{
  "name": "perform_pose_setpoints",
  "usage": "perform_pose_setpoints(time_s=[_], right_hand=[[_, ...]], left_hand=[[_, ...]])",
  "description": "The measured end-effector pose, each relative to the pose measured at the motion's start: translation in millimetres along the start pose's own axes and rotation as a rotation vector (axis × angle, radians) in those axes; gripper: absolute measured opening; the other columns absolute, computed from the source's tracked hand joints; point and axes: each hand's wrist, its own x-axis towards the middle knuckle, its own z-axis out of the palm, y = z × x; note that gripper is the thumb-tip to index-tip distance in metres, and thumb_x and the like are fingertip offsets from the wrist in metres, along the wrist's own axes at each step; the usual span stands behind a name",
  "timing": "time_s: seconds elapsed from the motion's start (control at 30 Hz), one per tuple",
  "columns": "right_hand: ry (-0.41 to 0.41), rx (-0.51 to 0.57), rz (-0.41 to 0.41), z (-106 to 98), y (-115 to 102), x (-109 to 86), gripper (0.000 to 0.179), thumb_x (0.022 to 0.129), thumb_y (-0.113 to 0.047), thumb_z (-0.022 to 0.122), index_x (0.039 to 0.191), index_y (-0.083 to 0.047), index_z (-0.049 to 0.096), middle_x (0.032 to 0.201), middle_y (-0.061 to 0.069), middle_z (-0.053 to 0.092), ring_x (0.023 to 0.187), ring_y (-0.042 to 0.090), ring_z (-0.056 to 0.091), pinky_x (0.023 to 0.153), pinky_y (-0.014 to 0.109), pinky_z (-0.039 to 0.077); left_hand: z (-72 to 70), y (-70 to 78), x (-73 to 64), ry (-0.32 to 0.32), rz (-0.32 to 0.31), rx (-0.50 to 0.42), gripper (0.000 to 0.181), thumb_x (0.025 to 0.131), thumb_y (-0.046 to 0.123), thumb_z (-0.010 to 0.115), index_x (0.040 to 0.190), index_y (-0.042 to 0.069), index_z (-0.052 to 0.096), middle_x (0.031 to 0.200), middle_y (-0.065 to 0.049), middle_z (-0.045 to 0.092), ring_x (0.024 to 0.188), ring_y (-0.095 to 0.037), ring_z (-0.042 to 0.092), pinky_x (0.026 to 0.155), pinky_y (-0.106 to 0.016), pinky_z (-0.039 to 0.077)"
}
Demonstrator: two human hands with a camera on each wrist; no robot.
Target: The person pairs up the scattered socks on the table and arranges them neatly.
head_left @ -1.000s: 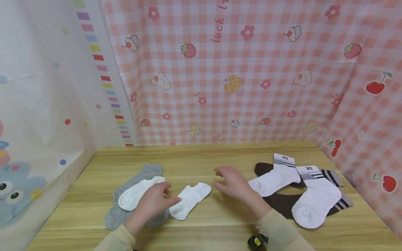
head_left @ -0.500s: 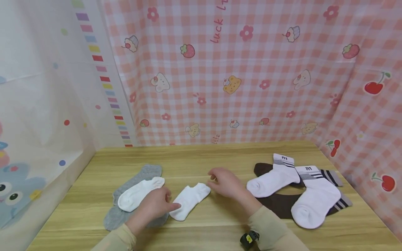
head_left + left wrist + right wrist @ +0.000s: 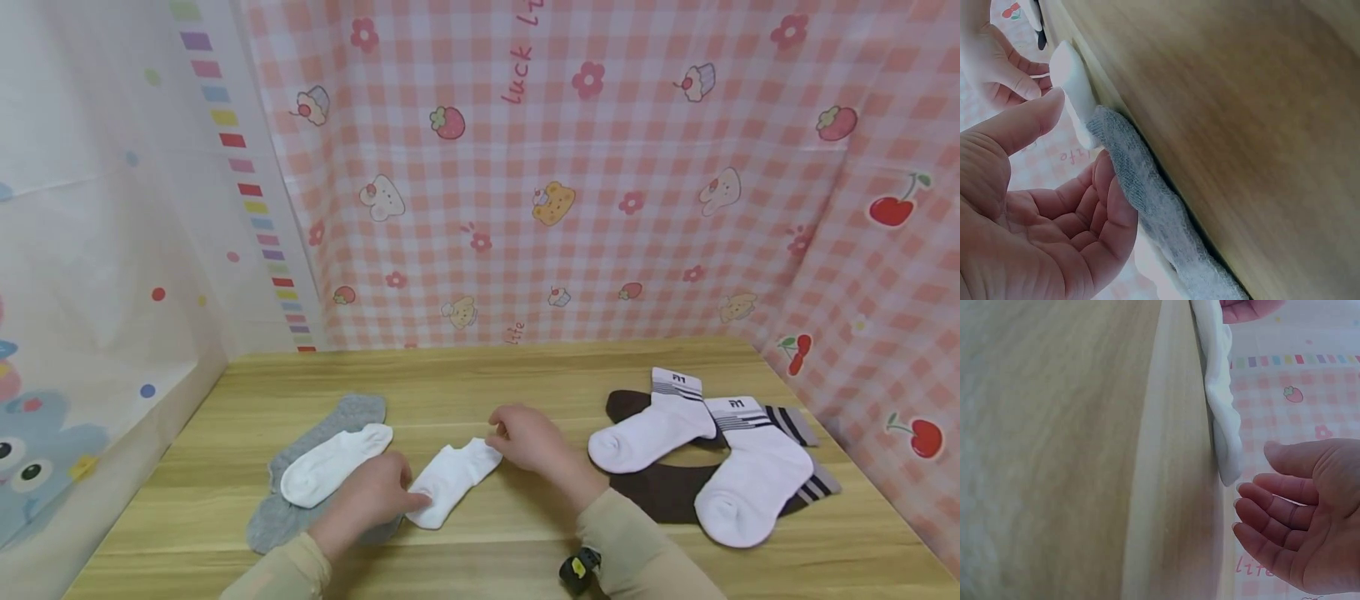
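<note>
A white ankle sock [image 3: 453,483] lies on the wooden table between my hands, its cuff end pointing to the far right. My left hand [image 3: 373,492] is low at its toe end, the thumb tip overlapping the sock in the head view. In the left wrist view the thumb stands apart from the loosely bent fingers, which are right at a grey sock [image 3: 1160,206]. My right hand [image 3: 528,437] hovers by the cuff end. The right wrist view shows its relaxed fingers [image 3: 1275,544] with a gap between thumb and fingertips, the white sock [image 3: 1222,400] just beyond them.
At left, another white ankle sock [image 3: 330,467] lies on grey socks [image 3: 281,521], partly behind my left arm. At right, two white crew socks [image 3: 750,475] with black stripes overlap dark brown socks [image 3: 671,492]. Patterned cloth [image 3: 480,167] hangs behind the table [image 3: 465,392].
My right hand has moved left and slightly down, to the cuff end of the middle white sock. The left hand has sunk a little, its thumb now over the sock's edge.
</note>
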Motion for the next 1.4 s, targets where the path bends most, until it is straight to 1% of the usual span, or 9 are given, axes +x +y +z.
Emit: perform_pose_setpoints(time_s=[0.23, 0.4, 0.5, 0.6, 0.87, 1.03, 1.2, 1.3, 1.4], right_hand=[[-0.035, -0.041, 0.036, 5.2, -3.0, 3.2, 0.025, 0.087, -0.015, 0.075, 0.106, -0.001, 0.068, 0.084, 0.001, 0.062, 0.08, 0.018, 0.059, 0.077, 0.037, 0.051], [-0.055, -0.059, 0.038, 6.2, -6.2, 2.5, 0.022, 0.085, -0.015, 0.076, 0.102, -0.004, 0.068, 0.08, 0.0, 0.058, 0.077, 0.017, 0.055, 0.073, 0.036, 0.049], [-0.058, -0.071, 0.03, 6.1, -7.6, 2.6, 0.018, 0.084, -0.014, 0.076, 0.096, -0.005, 0.067, 0.076, 0.0, 0.054, 0.074, 0.017, 0.052, 0.07, 0.035, 0.047], [-0.066, -0.087, 0.021, 7.7, -7.5, 3.4, 0.017, 0.084, -0.015, 0.077, 0.094, -0.005, 0.068, 0.076, 0.0, 0.052, 0.074, 0.017, 0.05, 0.07, 0.035, 0.046], [-0.056, -0.135, -0.009, 11.8, -7.2, 3.9, 0.017, 0.081, -0.017, 0.08, 0.088, -0.007, 0.068, 0.078, 0.0, 0.054, 0.076, 0.019, 0.053, 0.071, 0.035, 0.048], [-0.077, -0.141, 0.007, 13.5, -7.7, 5.8, 0.017, 0.08, -0.016, 0.08, 0.088, -0.007, 0.068, 0.082, 0.001, 0.058, 0.078, 0.02, 0.055, 0.073, 0.035, 0.048], [-0.091, -0.138, 0.034, 15.8, -6.4, 8.4, 0.018, 0.079, -0.016, 0.081, 0.086, -0.009, 0.066, 0.081, 0.0, 0.056, 0.077, 0.019, 0.053, 0.071, 0.034, 0.047], [-0.095, -0.12, 0.04, 16.2, -5.7, 9.3, 0.02, 0.078, -0.015, 0.081, 0.083, -0.01, 0.063, 0.079, -0.001, 0.054, 0.077, 0.019, 0.051, 0.071, 0.034, 0.046], [-0.09, -0.079, 0.04, 15.1, -5.1, 8.9, 0.021, 0.078, -0.012, 0.08, 0.08, -0.01, 0.059, 0.077, -0.001, 0.052, 0.073, 0.018, 0.05, 0.067, 0.032, 0.045]], left_hand=[[2.8, 0.2, 1.8, -0.008, 0.009, 0.027, 0.031, 0.069, 0.029, 0.087, 0.076, 0.011, 0.062, 0.071, 0.005, 0.058, 0.063, -0.014, 0.051, 0.059, -0.034, 0.046], [5.3, -0.5, 3.2, -0.027, 0.005, 0.04, 0.033, 0.068, 0.027, 0.088, 0.076, 0.011, 0.06, 0.069, 0.004, 0.056, 0.062, -0.014, 0.049, 0.059, -0.034, 0.045], [5.2, 1.3, 3.2, -0.033, 0.003, 0.051, 0.034, 0.068, 0.026, 0.088, 0.075, 0.011, 0.059, 0.069, 0.004, 0.055, 0.062, -0.014, 0.049, 0.058, -0.034, 0.045], [5.2, 3.1, 2.9, -0.033, 0.01, 0.052, 0.035, 0.067, 0.024, 0.089, 0.074, 0.011, 0.057, 0.068, 0.003, 0.053, 0.061, -0.015, 0.048, 0.057, -0.033, 0.043], [6.7, 3.1, 4.8, -0.046, 0.031, 0.062, 0.035, 0.067, 0.023, 0.089, 0.073, 0.012, 0.056, 0.066, 0.004, 0.052, 0.06, -0.014, 0.046, 0.056, -0.032, 0.042], [7.8, 2.3, 6.9, -0.06, 0.031, 0.079, 0.034, 0.068, 0.022, 0.089, 0.074, 0.012, 0.057, 0.067, 0.004, 0.052, 0.061, -0.014, 0.046, 0.056, -0.033, 0.042], [7.9, 3.0, 8.3, -0.063, 0.028, 0.092, 0.033, 0.068, 0.021, 0.088, 0.075, 0.012, 0.058, 0.069, 0.003, 0.053, 0.062, -0.015, 0.048, 0.057, -0.033, 0.043], [7.5, 2.8, 8.3, -0.063, 0.03, 0.084, 0.031, 0.068, 0.018, 0.087, 0.077, 0.012, 0.059, 0.07, 0.003, 0.053, 0.063, -0.015, 0.048, 0.058, -0.034, 0.044], [7.2, 2.4, 8.1, -0.045, 0.051, 0.064, 0.028, 0.068, 0.013, 0.085, 0.076, 0.011, 0.058, 0.069, 0.002, 0.052, 0.064, -0.015, 0.047, 0.058, -0.034, 0.043]])
